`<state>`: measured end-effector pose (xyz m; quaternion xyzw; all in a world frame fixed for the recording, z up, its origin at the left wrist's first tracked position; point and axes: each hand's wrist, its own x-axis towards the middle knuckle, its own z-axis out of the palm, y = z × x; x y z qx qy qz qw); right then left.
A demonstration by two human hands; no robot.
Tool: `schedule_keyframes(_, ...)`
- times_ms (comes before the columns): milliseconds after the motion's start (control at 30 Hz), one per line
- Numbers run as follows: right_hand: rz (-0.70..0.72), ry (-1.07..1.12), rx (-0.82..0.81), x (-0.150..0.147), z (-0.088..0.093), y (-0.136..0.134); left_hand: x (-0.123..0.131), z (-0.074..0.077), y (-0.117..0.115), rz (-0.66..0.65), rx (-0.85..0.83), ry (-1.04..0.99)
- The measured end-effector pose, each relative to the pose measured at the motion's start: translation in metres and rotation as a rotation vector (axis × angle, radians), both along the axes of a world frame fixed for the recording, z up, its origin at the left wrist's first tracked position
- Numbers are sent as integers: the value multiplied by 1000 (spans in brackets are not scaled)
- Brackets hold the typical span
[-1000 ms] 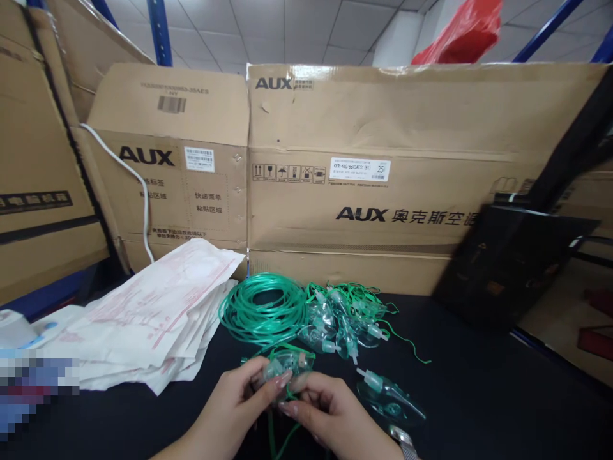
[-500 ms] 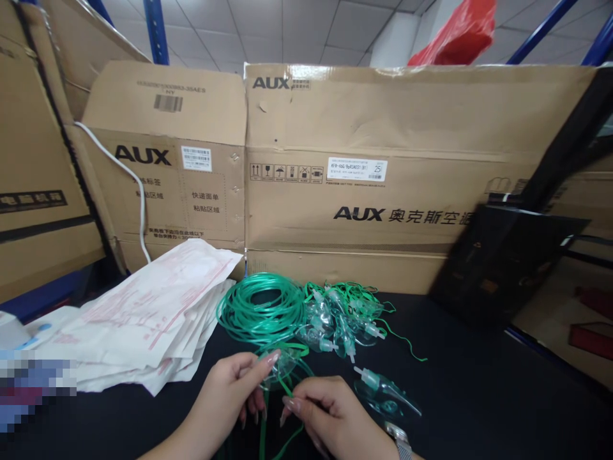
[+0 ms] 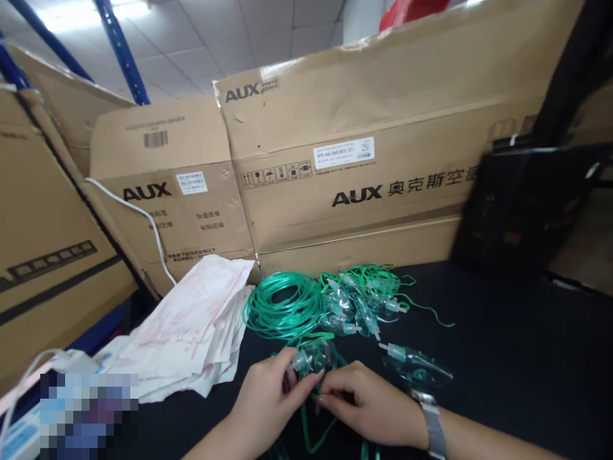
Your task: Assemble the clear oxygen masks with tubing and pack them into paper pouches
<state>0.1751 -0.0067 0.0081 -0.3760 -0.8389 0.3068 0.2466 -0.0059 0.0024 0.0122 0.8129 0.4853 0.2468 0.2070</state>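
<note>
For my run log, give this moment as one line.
left hand: holds clear mask | right hand: pinches its edge | beside: tubing coil, paper pouches

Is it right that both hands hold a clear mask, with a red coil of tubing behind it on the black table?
No: the head view shows the coil of tubing is green, not red. The left hand and right hand do hold the clear mask, the coil behind it on the black table.
</note>
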Motion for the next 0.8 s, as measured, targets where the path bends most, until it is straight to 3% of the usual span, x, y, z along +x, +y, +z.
schedule_keyframes(167, 28, -54, 58, 0, -2, 1, -5, -9, 0, 15, 136, 173)
schedule_keyframes(300, 41, -189, 124, 5, 0, -1, -3, -15, 1, 13, 122, 189)
schedule_keyframes(600, 140, -531, 304, 16, 24, -6, 5, -5, -6, 7, 133, 155)
schedule_keyframes(700, 127, -582, 336, 17, 17, -3, 8, -12, -5, 22, 172, 154)
schedule_keyframes(800, 90, -593, 329, 18, -2, 7, 9, -24, 3, 16, 255, 176)
